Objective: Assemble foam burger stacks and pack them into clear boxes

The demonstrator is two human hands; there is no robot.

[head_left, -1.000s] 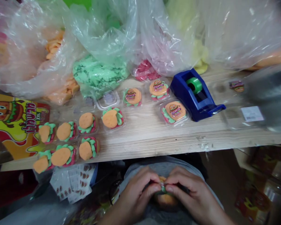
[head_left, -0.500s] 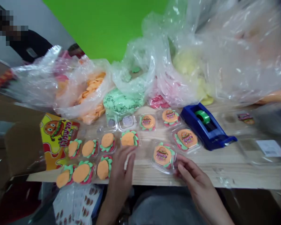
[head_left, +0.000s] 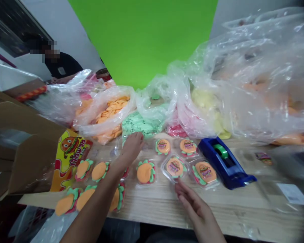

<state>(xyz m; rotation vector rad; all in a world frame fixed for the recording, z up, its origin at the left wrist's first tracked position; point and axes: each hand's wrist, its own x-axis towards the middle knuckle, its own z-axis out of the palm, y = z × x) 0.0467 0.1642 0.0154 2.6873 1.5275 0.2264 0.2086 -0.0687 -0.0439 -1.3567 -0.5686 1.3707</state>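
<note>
My left hand (head_left: 133, 145) reaches to the back, over a clear plastic container (head_left: 118, 146) beside the green pieces. Its fingers are bent together and what they hold, if anything, is hidden. My right hand (head_left: 192, 206) is open, fingers stretched side by side, at the near edge of a clear box with a labelled burger-shaped sweet (head_left: 174, 167). Other labelled burger sweets (head_left: 204, 172) stand around it in clear boxes. An unlabelled burger sweet (head_left: 145, 171) lies between my hands. More unlabelled ones (head_left: 99, 171) sit to the left, partly covered by my left forearm.
A blue tape dispenser (head_left: 225, 165) stands on the right, clear packaging with a white label (head_left: 294, 194) beyond it. Plastic bags of orange (head_left: 114, 109), green (head_left: 142, 123) and yellow pieces (head_left: 212, 108) line the back. A printed card (head_left: 71, 155) and cardboard box (head_left: 35, 162) are left. A person (head_left: 63, 65) is behind.
My left hand has moved away from the unlabelled sweets to the back containers. The labelled box by my right hand has shifted back beside the others, and that hand's fingers have straightened. The view has tilted up.
</note>
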